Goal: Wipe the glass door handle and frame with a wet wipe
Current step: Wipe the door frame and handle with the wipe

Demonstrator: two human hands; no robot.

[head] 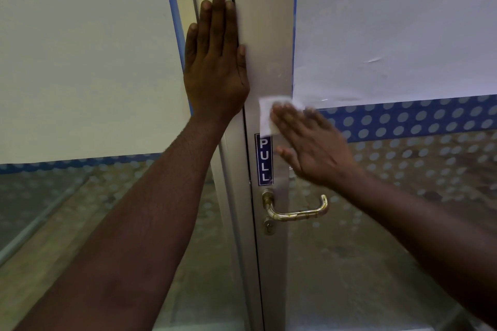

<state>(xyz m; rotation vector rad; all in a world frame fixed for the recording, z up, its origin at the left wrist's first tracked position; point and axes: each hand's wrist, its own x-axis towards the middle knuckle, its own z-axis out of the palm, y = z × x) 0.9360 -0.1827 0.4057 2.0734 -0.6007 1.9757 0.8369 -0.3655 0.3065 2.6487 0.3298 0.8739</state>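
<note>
A pale metal door frame [265, 35] runs top to bottom through the middle of the view. My left hand [215, 62] lies flat against its left edge, fingers straight and pointing up. My right hand [309, 142], blurred by motion, presses a white wet wipe [267, 115] flat onto the frame just above a blue PULL sticker [264, 160]. Below the sticker, the brass lever handle [295, 211] sticks out to the right, with a keyhole [269, 228] under it. Neither hand touches the handle.
Glass panels flank the frame, the upper parts covered with white sheets [390, 27] edged in blue. A blue band with pale dots [416, 118] crosses the right panel, and a frosted dot pattern fills the glass below. A floor shows through the lower glass.
</note>
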